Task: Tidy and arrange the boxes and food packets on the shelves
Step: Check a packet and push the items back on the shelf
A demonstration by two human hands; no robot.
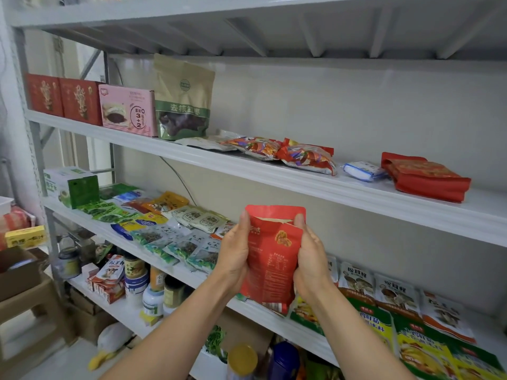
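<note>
White-shelved storeroom, racking stocked unevenly from end to end

Closest in: left hand (236,253) and right hand (310,259) clasping a red pouch (271,259) by its two side edges, thumbs up near the top seal, fingers wrapped behind. Held upright in the air in front of the lower shelf (178,272), below the upper shelf (274,174), seemingly resting on neither.

Just behind and to the right, mushroom packets (395,292) leaning in a row; to the left, green tea packets (175,242) overlapping in a loose spread, with a green box (74,187) at the far end.

Higher and further back, a started row standing neatly at the left: red boxes (63,100), pink box (127,111), kraft pouch (183,100). Beyond that, only things lying flat: candy bags (290,153), a white-and-blue packet (362,170), a second red pouch (425,176) near the right end.

Probably mid-sort, one item picked out and being squared up before placing. Likely next: lifting it over the upper rim and either standing it after the kraft pouch or pairing it with its red twin. Calls for clearing the rim, keeping both sides pinched until the base sits flat, and shifting the flat packets aside if the upright row is to carry on
</note>
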